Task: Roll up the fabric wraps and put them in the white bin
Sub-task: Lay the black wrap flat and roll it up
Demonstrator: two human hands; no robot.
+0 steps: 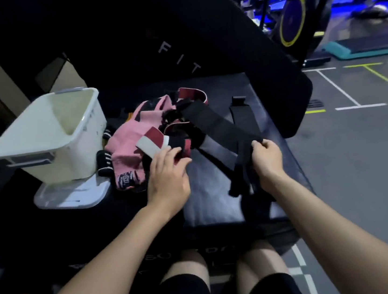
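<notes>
Trailing across the dark padded bench [220, 192], a long black wrap [217, 124] runs from the heap of fabric down to the right hand [266, 160], whose curled fingers pinch it near its folded middle, so that one length rises toward the heap and another hangs down past the wrist. A second black strip [242, 114] lies just beside it on the bench, reaching away to the far edge. The heap itself, a tangle of pink wraps [130, 142] with dark red, white and black pieces mixed in, sits on the bench between the hands and the white bin [48, 140]. The left hand [166, 177] is laid palm down on the near edge of the heap, its fingers straight and spread, touching the fabric without closing round anything. The bin stands to the left of the heap, touching it or nearly so, tilted a little, with its clear lid [71, 193] flat underneath it. Behind the bench a black upright pad [199, 36] carries pale letters. Beyond, to the right, a gym floor with painted lines [352, 93] and blue-lit machines [294, 19] can be seen.
</notes>
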